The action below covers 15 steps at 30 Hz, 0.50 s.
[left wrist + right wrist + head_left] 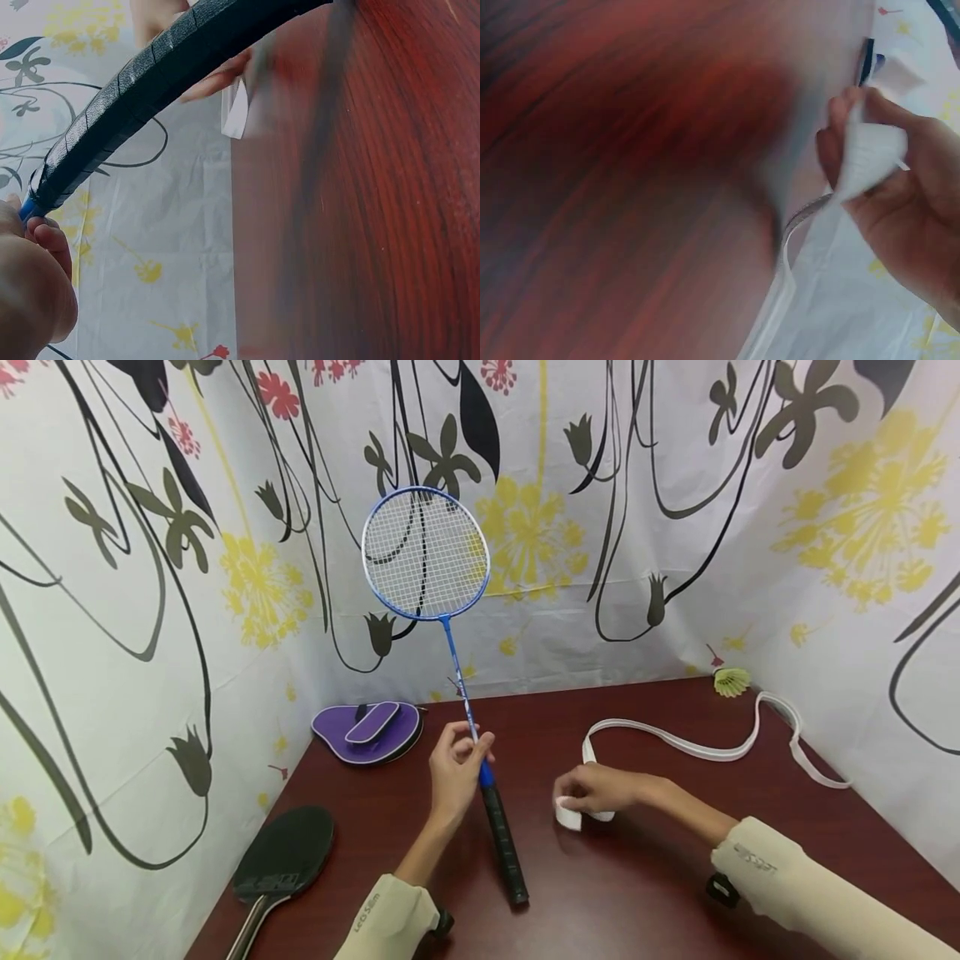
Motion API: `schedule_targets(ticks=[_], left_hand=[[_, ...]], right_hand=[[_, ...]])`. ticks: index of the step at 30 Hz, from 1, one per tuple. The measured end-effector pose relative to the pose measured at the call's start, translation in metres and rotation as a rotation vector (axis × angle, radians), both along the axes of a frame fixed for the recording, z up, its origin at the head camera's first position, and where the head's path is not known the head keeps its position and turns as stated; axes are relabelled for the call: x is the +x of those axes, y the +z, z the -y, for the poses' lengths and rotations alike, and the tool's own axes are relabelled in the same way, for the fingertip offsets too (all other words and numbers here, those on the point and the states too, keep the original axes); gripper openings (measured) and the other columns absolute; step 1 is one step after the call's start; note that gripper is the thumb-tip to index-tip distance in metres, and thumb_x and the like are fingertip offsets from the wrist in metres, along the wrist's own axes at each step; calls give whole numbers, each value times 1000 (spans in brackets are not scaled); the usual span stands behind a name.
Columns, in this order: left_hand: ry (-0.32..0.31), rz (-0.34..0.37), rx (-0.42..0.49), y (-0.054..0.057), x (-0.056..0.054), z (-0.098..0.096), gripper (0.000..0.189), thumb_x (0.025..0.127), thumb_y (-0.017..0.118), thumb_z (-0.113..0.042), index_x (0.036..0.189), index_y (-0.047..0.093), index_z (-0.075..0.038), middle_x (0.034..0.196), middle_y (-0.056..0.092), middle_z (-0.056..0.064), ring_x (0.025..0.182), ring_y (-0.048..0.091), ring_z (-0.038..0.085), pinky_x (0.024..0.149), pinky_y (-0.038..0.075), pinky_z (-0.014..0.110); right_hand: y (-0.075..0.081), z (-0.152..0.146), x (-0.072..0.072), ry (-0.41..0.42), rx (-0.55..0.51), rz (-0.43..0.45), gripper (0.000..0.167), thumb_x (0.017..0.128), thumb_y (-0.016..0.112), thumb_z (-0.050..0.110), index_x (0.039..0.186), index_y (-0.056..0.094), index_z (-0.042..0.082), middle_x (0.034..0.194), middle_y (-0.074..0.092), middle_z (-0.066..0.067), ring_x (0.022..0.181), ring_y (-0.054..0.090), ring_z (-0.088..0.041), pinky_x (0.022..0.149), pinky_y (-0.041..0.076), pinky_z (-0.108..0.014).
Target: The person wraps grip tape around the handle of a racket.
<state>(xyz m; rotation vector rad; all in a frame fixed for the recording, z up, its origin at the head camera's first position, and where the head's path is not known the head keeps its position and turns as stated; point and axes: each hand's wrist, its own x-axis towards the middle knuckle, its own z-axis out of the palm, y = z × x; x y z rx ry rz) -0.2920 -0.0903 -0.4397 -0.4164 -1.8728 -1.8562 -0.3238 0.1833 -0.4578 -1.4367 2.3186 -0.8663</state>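
Observation:
A blue-and-white badminton racket (460, 664) leans upward, its strung head in front of the patterned cloth. My left hand (456, 772) pinches its shaft just above the black handle (504, 843). In the left wrist view the wrapped handle (142, 94) runs up and away from that hand (34, 292). To the right, low over the table, my right hand (603, 787) holds one end of a long white grip tape (682, 743). A loop of the tape (871, 154) curls between thumb and fingers in the right wrist view; the rest trails back across the table.
A purple paddle case (367, 733) lies at the table's back left, with a black table tennis paddle (285, 852) nearer on the left edge. At the back right corner sits a yellow shuttlecock (731, 682). Flowered cloth (525, 643) surrounds the dark red table (637, 893).

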Motion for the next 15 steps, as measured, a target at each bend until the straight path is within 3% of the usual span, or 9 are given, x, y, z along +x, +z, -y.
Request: schedule_targets(ticks=[4, 6, 10, 15], left_hand=[[-5, -19, 12, 0, 0, -1, 26, 95, 77, -24, 111, 64, -9, 69, 68, 13, 62, 69, 23, 54, 47, 21], [-7, -19, 17, 0, 0, -2, 26, 95, 78, -23, 110, 63, -8, 69, 68, 13, 61, 69, 22, 54, 48, 21], [-6, -14, 18, 1, -1, -3, 30, 95, 77, -24, 111, 62, -4, 69, 69, 15, 60, 68, 16, 53, 47, 20], [2, -7, 6, 2, 0, -5, 30, 96, 76, -25, 111, 62, -4, 71, 69, 18, 60, 68, 20, 51, 45, 20]], right_hand=[[13, 16, -1, -38, -91, 13, 14, 109, 56, 19, 104, 70, 16, 80, 67, -5, 62, 58, -7, 59, 52, -23], [24, 26, 1, -62, -127, -28, 13, 108, 60, 23, 104, 72, 18, 78, 66, -3, 61, 55, -6, 59, 50, -23], [42, 46, 6, -105, -189, -159, 11, 104, 66, 27, 100, 75, 23, 78, 65, 15, 66, 50, -1, 62, 45, -21], [54, 61, 17, -211, -245, -165, 7, 96, 77, 30, 92, 76, 25, 73, 66, 13, 62, 53, -2, 58, 44, -21]])
